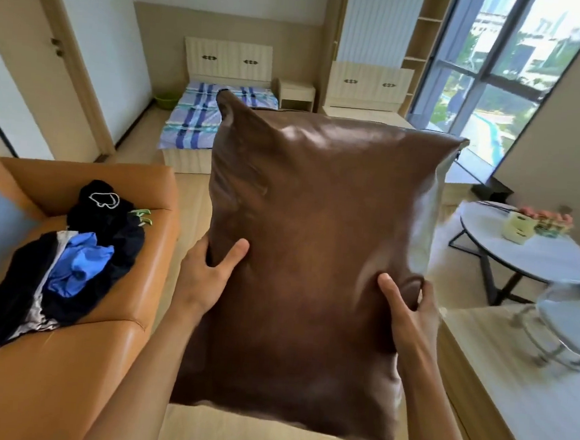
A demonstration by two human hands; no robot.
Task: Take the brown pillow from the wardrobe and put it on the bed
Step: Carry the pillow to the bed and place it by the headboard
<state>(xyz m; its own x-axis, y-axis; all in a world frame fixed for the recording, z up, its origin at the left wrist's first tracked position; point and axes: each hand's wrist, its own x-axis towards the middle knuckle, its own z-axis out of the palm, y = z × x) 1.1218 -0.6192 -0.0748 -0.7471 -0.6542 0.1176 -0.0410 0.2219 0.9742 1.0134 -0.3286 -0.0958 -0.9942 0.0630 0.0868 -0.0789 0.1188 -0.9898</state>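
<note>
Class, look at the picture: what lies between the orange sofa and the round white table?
In the head view, the brown pillow, gripped by the left hand and right hand, above bare floor.

A sunlit bedroom-lounge, as we see it from near the sofa.
We note pale wood floor (194, 199), an orange sofa (77, 352) heaped with dark clothes (82, 267), a round grey table (533, 250) at right, a nightstand (296, 95), and daylight pouring through tall windows (498, 73).
</note>
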